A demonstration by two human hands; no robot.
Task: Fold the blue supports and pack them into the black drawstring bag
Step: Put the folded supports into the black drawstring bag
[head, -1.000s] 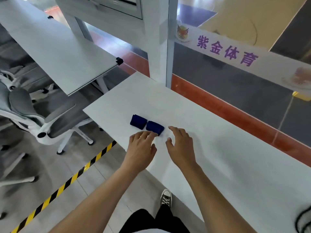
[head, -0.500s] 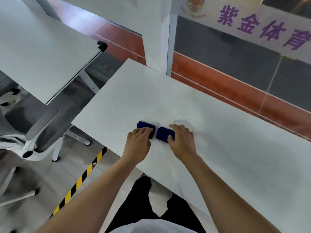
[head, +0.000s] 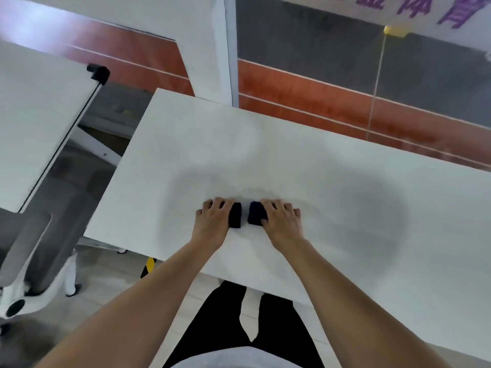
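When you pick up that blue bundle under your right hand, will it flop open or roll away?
Probably neither right away. The blue support looks like soft cloth folded into a squat block, so it should squash under the right hand and may unfold if gripped loosely. Lying flat on the table, it seems unlikely to roll.

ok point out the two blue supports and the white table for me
left blue support (head: 235, 215): head view, on the dark folded end showing beside the left hand's fingers
right blue support (head: 255, 213): head view, on the blue part left of the right hand
white table (head: 332, 168): head view, on bare tabletop beyond the hands
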